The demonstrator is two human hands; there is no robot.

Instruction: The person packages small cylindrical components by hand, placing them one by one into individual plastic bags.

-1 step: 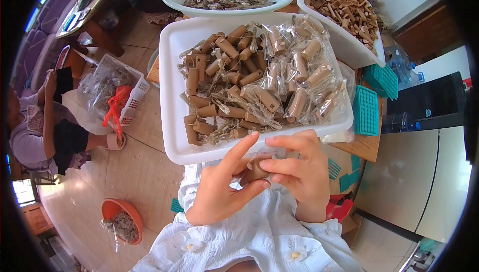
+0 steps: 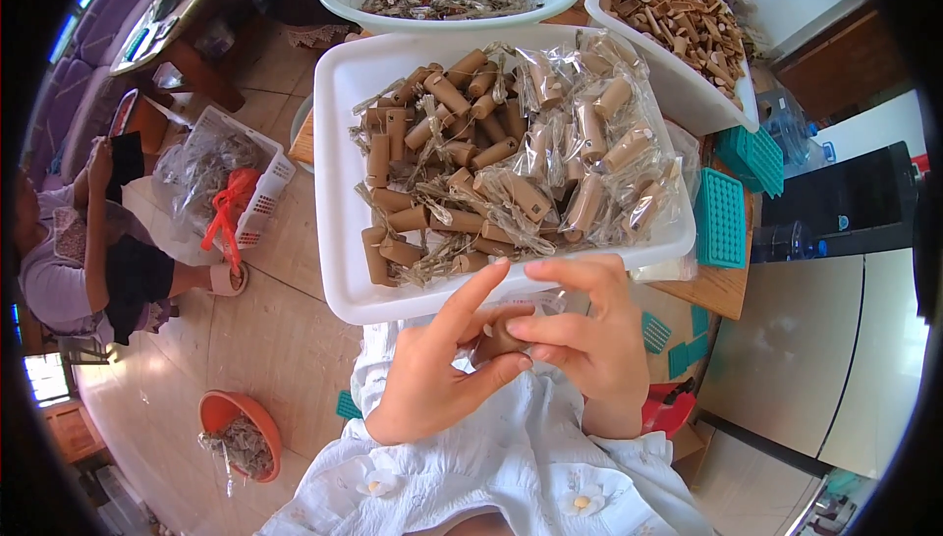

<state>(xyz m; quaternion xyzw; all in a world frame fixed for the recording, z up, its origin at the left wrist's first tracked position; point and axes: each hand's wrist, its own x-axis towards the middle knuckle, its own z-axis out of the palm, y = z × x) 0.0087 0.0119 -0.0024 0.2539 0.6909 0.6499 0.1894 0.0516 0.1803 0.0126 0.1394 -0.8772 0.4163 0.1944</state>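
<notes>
A tiled floor (image 2: 265, 339) lies below a white tray (image 2: 339, 192) of brown rolls (image 2: 471, 158) – near it, left hand (image 2: 432, 369) and right hand (image 2: 589, 344) pinch one small brown roll (image 2: 501, 338) between closed fingers, steadying it from both sides.

head cam: sitting on the person's head, looking steeply down | fisheye is bending edges at the rim | hovering close over the white tray (image 2: 339, 241) and both hands, floor (image 2: 275, 339) showing below | only one view, so nothing is overlapping
</notes>
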